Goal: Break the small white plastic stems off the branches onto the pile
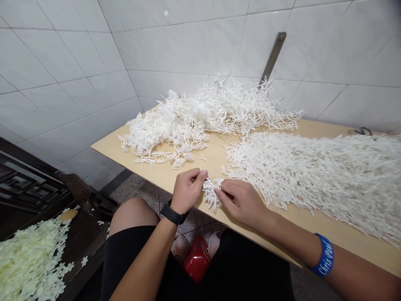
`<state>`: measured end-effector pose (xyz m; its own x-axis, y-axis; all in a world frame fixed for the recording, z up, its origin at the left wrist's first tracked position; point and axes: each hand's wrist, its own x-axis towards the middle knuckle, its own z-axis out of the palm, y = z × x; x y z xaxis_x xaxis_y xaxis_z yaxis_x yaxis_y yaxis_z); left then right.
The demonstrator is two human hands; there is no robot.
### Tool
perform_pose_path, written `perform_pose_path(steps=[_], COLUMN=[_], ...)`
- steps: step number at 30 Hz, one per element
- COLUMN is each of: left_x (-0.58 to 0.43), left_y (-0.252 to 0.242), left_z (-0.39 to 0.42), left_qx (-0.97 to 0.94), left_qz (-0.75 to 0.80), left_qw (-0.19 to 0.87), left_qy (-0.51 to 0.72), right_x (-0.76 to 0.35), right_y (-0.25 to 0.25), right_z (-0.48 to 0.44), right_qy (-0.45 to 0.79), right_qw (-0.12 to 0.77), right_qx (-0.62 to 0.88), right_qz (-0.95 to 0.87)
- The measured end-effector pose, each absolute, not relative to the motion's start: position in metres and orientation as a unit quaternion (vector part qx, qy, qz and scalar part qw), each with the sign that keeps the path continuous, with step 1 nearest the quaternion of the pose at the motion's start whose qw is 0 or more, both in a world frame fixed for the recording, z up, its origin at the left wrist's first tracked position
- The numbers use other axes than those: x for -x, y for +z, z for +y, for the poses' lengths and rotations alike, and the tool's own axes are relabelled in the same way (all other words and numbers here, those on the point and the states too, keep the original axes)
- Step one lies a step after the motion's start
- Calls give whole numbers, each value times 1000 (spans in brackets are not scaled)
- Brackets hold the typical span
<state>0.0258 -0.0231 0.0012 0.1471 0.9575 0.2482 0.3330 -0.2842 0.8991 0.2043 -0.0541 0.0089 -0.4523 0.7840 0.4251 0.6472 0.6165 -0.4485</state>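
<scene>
Our black shorts point(257, 267) lie nearest; left hand point(188, 191) and right hand point(241, 202) pinch a white branching sprig point(210, 193), seemingly firmly; a hard tug could snap it or snag the heap point(313, 184).

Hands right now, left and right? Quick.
Left hand: closed, pinching a small white branching sprig.
Right hand: closed, pinching the same sprig.

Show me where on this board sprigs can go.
Bare tan wooden board shows between the left white branching pile and the right dense white mass, above the left hand, and at the left corner. The right side is crowded.
</scene>
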Motion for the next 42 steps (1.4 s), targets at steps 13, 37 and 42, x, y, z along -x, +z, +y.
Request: perform_pose_path(steps=[13,37,42], left_x=[-15,-14,-11], left_y=[1,2,4], left_z=[-10,-11,-12], left_qx=[-589,-640,-649], left_qz=[527,503,474], left_qw=[320,331,355], left_qy=[522,476,478], right_x=[-234,-206,-224], right_y=[6,13,10], right_z=[-40,-63,-47], right_qy=[6,150,16], right_qw=[324,333,309], right_qx=[527,381,509], right_qz=[-786,-849,-804])
